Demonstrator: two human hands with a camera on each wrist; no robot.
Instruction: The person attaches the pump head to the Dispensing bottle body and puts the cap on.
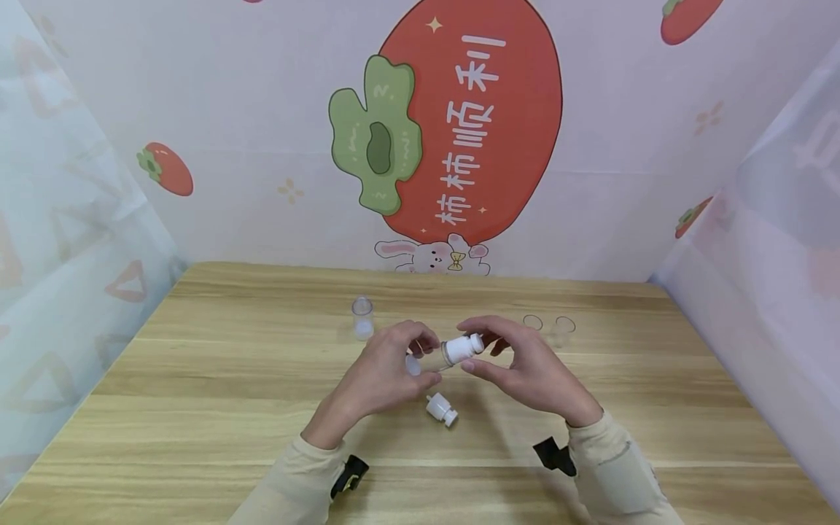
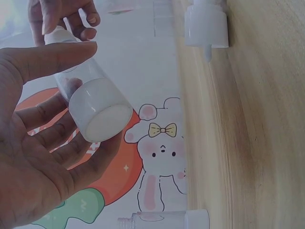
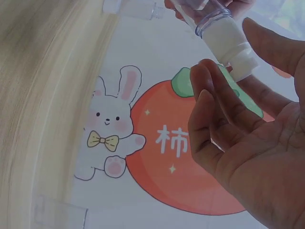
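My left hand [image 1: 383, 372] grips a clear bottle [image 2: 99, 102] with a thick whitish base, tilted above the table. Fitted on the bottle's neck is a white pump top [image 1: 463, 348], which points toward my right hand [image 1: 525, 368]. The right thumb and fingers stand spread around the pump's end; in the right wrist view the thumb is apart from it, and I cannot tell whether any fingertip touches. Below the hands a second white pump top [image 1: 442, 410] lies on its side on the table. Another clear bottle [image 1: 362, 319], without a pump, stands behind the left hand.
Two transparent, cap-like pieces with thin round rims, one [image 1: 533, 322] left of the other [image 1: 565, 324], stand behind the right hand on the wooden table [image 1: 230, 408]. A printed cloth backdrop [image 1: 262, 109] rises along the table's back edge, with cloth at both sides.
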